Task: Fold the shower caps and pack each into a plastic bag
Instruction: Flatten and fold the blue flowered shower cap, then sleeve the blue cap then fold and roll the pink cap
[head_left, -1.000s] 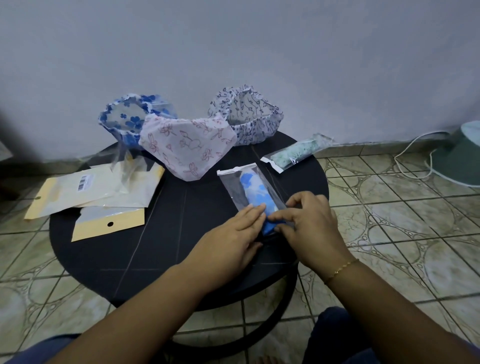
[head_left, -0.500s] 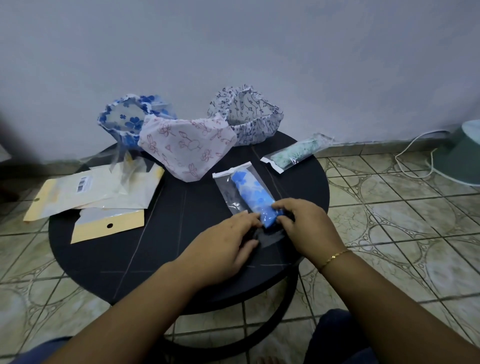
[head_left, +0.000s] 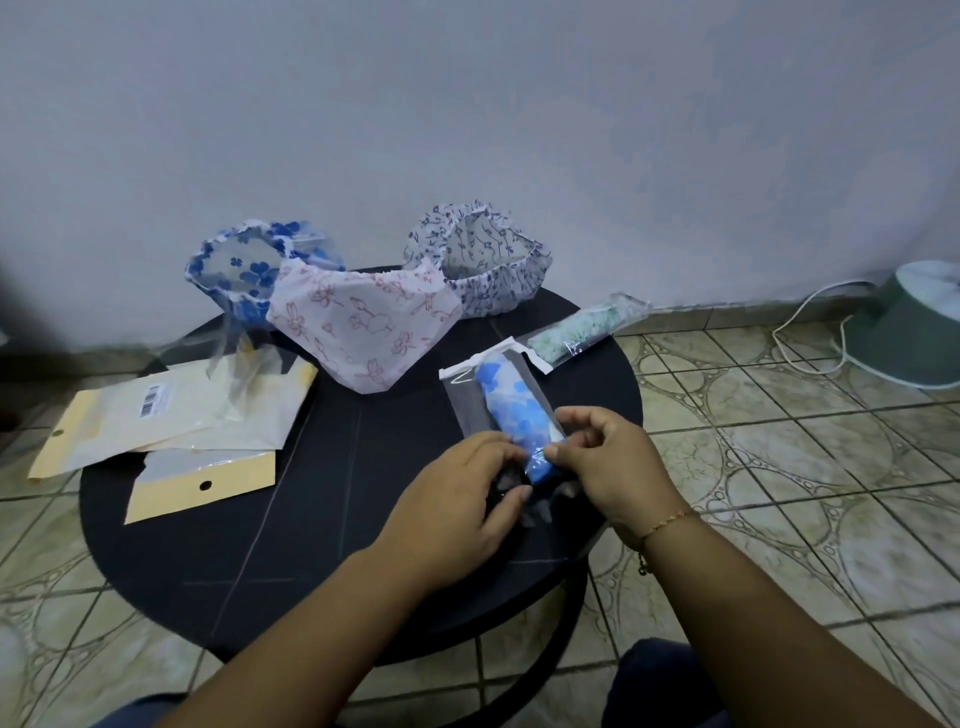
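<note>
On the round black table (head_left: 218, 540) one packet already looks finished: a rolled green-patterned shower cap sealed in a clear plastic sleeve (head_left: 576, 330), lying at the far right edge, well apart from the hands. The second is under way. A rolled blue-and-white flowered shower cap (head_left: 511, 410) sits most of the way inside a narrow clear plastic bag with a white strip at its far end (head_left: 470, 402), in the middle of the table nearer the person; its near end pokes out at the bag's mouth. The left hand (head_left: 457, 499) rests with curled fingers on the crumpled open end of the bag, holding it, while the right hand (head_left: 602, 462) pinches the cap's near end between thumb and fingertips, by my reading to push it the rest of the way in. So this one needs seating and closing.

Three caps are not yet folded, all standing open at the back of the table: a blue-flowered clear cap (head_left: 244, 265) on the left, a pink-printed white cap (head_left: 363, 322) in the middle, and a dark-sprigged white cap (head_left: 483, 260) on the right. Left of them lies a loose heap of clear plastic and flat cream-and-white pouches (head_left: 171, 415), overhanging the table's edge; whether these are the bags meant for the remaining caps I cannot tell. Roughly, one done, one nearly, three to go
</note>
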